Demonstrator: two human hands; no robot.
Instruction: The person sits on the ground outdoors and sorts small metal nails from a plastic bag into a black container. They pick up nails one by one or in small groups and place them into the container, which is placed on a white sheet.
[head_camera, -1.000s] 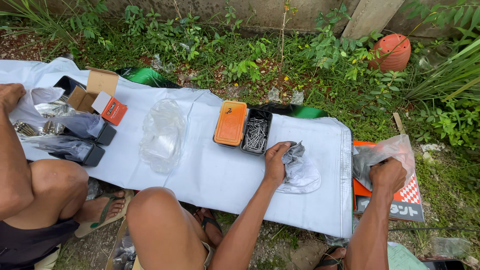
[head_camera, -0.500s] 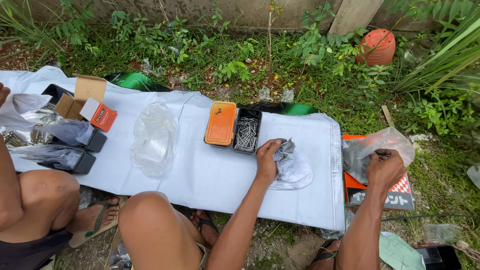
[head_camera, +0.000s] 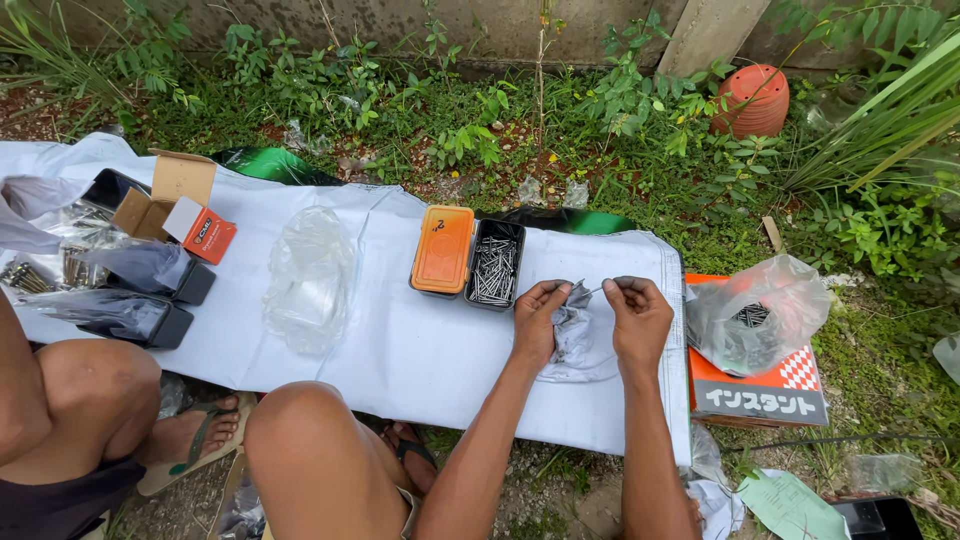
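Small grey plastic bag (head_camera: 577, 335): crumpled, translucent, lying on the white sheet just right of the open nail box, mouth gathered upward. Thin metal nail (head_camera: 597, 291): slender, nearly level, poised at the bag's mouth, tip pointing left

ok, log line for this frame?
left hand: holds grey bag | right hand: pinches nail at bag | nail box: open

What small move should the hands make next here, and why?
Probably slide the nail from the right hand into the small grey bag. The left hand pinches the bag at its top, and the right hand holds a thin nail with its tip just at the bag's mouth.
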